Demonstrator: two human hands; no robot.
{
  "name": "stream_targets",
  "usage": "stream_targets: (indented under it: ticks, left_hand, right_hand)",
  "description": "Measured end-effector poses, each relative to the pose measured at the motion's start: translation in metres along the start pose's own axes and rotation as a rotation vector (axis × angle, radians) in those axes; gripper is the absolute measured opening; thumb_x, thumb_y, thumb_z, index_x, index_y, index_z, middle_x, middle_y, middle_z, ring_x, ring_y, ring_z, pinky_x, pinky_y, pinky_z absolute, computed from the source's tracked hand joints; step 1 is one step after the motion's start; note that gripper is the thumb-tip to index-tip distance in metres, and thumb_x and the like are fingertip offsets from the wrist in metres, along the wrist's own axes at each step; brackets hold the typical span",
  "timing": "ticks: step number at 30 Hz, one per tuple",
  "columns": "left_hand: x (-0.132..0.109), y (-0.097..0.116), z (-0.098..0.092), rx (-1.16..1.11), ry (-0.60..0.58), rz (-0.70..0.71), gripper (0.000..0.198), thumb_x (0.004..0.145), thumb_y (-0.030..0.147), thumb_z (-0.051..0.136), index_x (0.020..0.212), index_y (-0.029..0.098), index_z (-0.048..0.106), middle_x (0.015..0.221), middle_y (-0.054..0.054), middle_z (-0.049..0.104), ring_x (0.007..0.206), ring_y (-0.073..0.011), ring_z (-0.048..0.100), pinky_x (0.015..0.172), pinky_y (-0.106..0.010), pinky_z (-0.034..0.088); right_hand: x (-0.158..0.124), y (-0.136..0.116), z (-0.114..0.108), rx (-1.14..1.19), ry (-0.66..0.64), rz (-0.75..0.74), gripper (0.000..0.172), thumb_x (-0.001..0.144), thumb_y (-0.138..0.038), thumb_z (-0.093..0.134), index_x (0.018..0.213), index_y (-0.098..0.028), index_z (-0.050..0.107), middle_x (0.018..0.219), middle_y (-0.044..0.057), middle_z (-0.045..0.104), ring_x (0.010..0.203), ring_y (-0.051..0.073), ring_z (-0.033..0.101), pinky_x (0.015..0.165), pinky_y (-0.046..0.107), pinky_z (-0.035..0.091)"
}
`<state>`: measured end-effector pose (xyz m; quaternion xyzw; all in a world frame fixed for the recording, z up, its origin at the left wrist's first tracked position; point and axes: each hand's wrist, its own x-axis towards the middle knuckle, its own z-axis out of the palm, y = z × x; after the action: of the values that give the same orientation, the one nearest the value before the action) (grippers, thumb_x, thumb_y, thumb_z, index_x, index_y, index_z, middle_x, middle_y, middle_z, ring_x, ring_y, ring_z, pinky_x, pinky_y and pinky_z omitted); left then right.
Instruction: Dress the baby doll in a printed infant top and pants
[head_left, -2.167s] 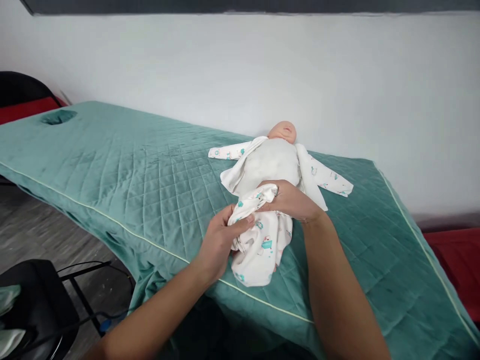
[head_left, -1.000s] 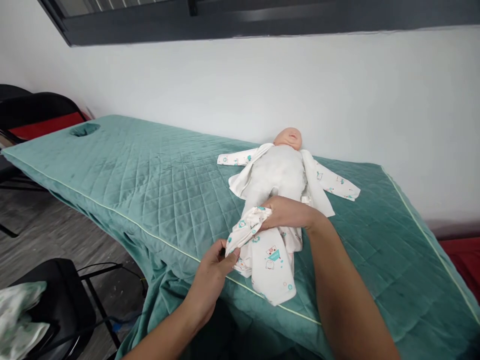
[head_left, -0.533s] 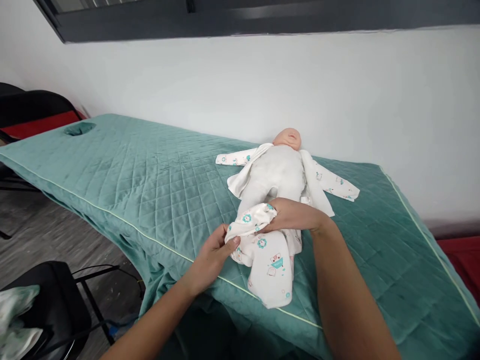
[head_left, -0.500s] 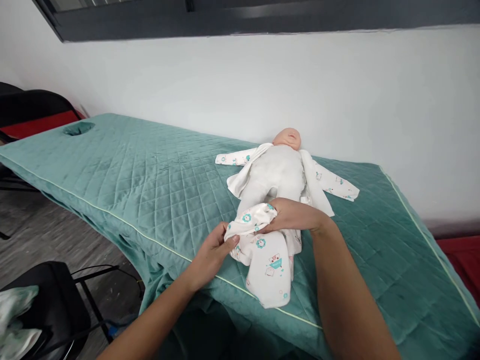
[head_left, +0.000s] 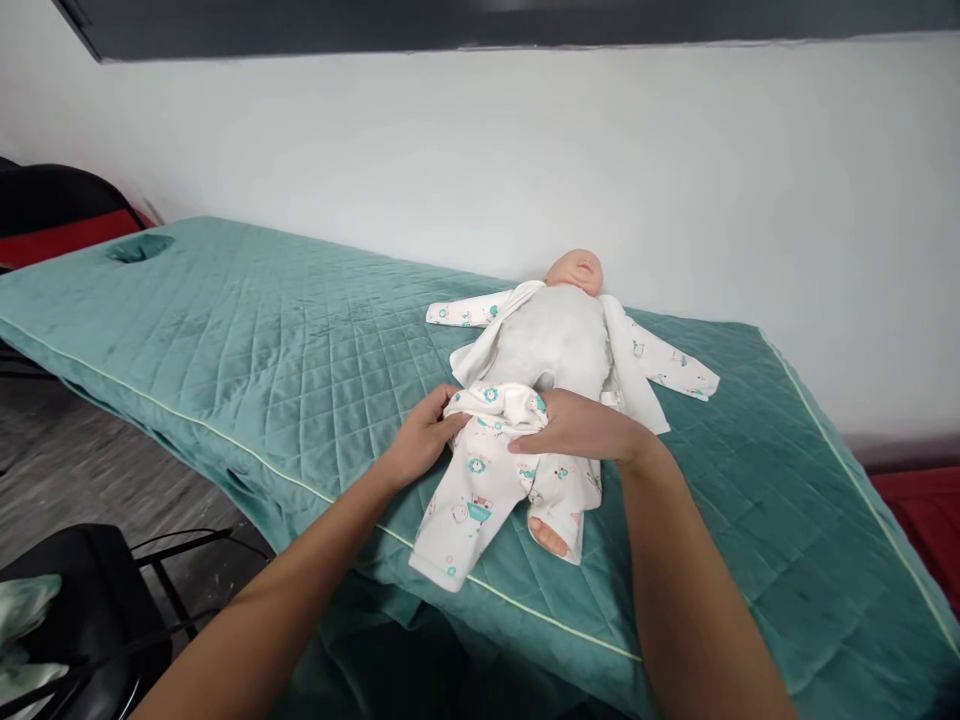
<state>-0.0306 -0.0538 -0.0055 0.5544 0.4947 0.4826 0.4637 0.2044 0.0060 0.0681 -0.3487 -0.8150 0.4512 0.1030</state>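
Note:
A baby doll (head_left: 556,335) lies on its back, its head toward the wall. Its open white jacket (head_left: 486,345) has printed sleeves spread out to both sides. White printed baby pants (head_left: 480,480) cover its lower legs, and one bare foot (head_left: 549,536) pokes out of the cuff on the right. The left pant leg lies flat, with no foot showing at its cuff. My left hand (head_left: 426,432) pinches the waistband's left side. My right hand (head_left: 574,425) grips the waistband near its middle, thumb on the front and fingers partly hidden.
A green quilted cover (head_left: 315,340) drapes the massage bed, which has a face hole (head_left: 141,248) at its far left. Beyond the near edge stands a black chair (head_left: 90,590) with cloth (head_left: 30,620) on it. The wall (head_left: 337,150) runs behind the bed.
My left hand has moved up and left with the waistband. The loose pant leg has swung left and straightened, uncovering the doll's foot. My right hand stays near its place.

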Motion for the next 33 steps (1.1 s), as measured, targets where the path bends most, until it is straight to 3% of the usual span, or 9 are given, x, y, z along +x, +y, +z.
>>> stream_targets:
  ticks: [5, 10, 14, 19, 23, 26, 29, 33]
  left_hand:
    - [0.026, -0.006, 0.004, 0.27, 0.096, 0.13, 0.016, 0.088, 0.032, 0.059, 0.099, 0.02, 0.063, 0.093, -0.001, 0.064, 0.087, -0.0183, 0.057, 0.079, -0.03, 0.045]
    - [0.054, -0.015, 0.01, 0.566, 0.2, 0.423, 0.015, 0.092, 0.024, 0.052, 0.101, 0.018, 0.062, 0.097, -0.006, 0.067, 0.097, -0.0231, 0.058, 0.085, -0.034, 0.046]
    - [0.073, -0.016, 0.013, 0.835, 0.212, 0.594, 0.016, 0.093, 0.02, 0.051, 0.104, 0.018, 0.062, 0.097, -0.009, 0.068, 0.098, -0.0254, 0.057, 0.085, -0.036, 0.046]
    - [0.086, -0.014, 0.015, 1.068, 0.251, 0.621, 0.016, 0.092, 0.016, 0.05, 0.104, 0.017, 0.062, 0.093, -0.009, 0.068, 0.094, -0.0263, 0.059, 0.082, -0.036, 0.046]
    - [0.083, -0.015, 0.016, 1.103, 0.262, 0.627, 0.017, 0.095, 0.018, 0.049, 0.104, 0.017, 0.063, 0.091, -0.008, 0.068, 0.091, -0.0248, 0.061, 0.079, -0.034, 0.046]
    - [0.08, -0.015, 0.016, 1.113, 0.264, 0.63, 0.018, 0.094, 0.016, 0.048, 0.103, 0.017, 0.063, 0.09, -0.008, 0.068, 0.09, -0.0248, 0.062, 0.079, -0.034, 0.047]
    - [0.078, -0.014, 0.016, 1.114, 0.262, 0.62, 0.019, 0.093, 0.015, 0.047, 0.103, 0.017, 0.063, 0.092, -0.009, 0.069, 0.09, -0.0247, 0.063, 0.08, -0.034, 0.048]
    - [0.075, -0.012, 0.017, 1.101, 0.258, 0.61, 0.018, 0.094, 0.016, 0.047, 0.103, 0.017, 0.063, 0.095, -0.009, 0.07, 0.092, -0.0242, 0.064, 0.082, -0.033, 0.049]
  right_hand:
    - [0.002, -0.005, -0.001, -0.077, 0.075, 0.074, 0.022, 0.08, -0.038, 0.069, 0.093, -0.019, 0.072, 0.094, 0.003, 0.075, 0.081, 0.021, 0.067, 0.067, 0.031, 0.05]
    - [0.005, -0.003, 0.0, -0.094, 0.144, 0.065, 0.017, 0.083, -0.031, 0.061, 0.091, -0.019, 0.07, 0.09, 0.003, 0.074, 0.08, 0.022, 0.065, 0.069, 0.032, 0.05]
    - [0.009, 0.003, 0.0, -0.052, 0.212, 0.013, 0.018, 0.086, -0.028, 0.057, 0.096, -0.019, 0.069, 0.099, 0.004, 0.074, 0.089, 0.024, 0.065, 0.077, 0.035, 0.051]
    - [0.012, 0.008, -0.001, -0.017, 0.271, -0.032, 0.017, 0.086, -0.022, 0.056, 0.095, -0.019, 0.069, 0.101, 0.003, 0.074, 0.094, 0.024, 0.066, 0.086, 0.039, 0.052]
    - [0.009, 0.007, 0.0, 0.055, 0.2, -0.073, 0.029, 0.09, -0.028, 0.06, 0.117, -0.023, 0.068, 0.118, 0.004, 0.072, 0.111, 0.027, 0.064, 0.1, 0.044, 0.05]
    - [0.006, 0.006, 0.002, 0.092, 0.124, -0.067, 0.041, 0.086, -0.034, 0.07, 0.126, -0.025, 0.065, 0.125, 0.003, 0.07, 0.112, 0.027, 0.065, 0.1, 0.045, 0.052]
    - [0.006, 0.007, 0.005, 0.071, 0.149, -0.046, 0.05, 0.079, -0.034, 0.077, 0.127, -0.026, 0.064, 0.124, 0.002, 0.071, 0.11, 0.027, 0.066, 0.095, 0.043, 0.054]
    - [0.009, 0.008, 0.006, -0.011, 0.212, -0.04, 0.031, 0.079, -0.025, 0.07, 0.11, -0.023, 0.069, 0.111, 0.002, 0.074, 0.1, 0.026, 0.068, 0.089, 0.041, 0.054]
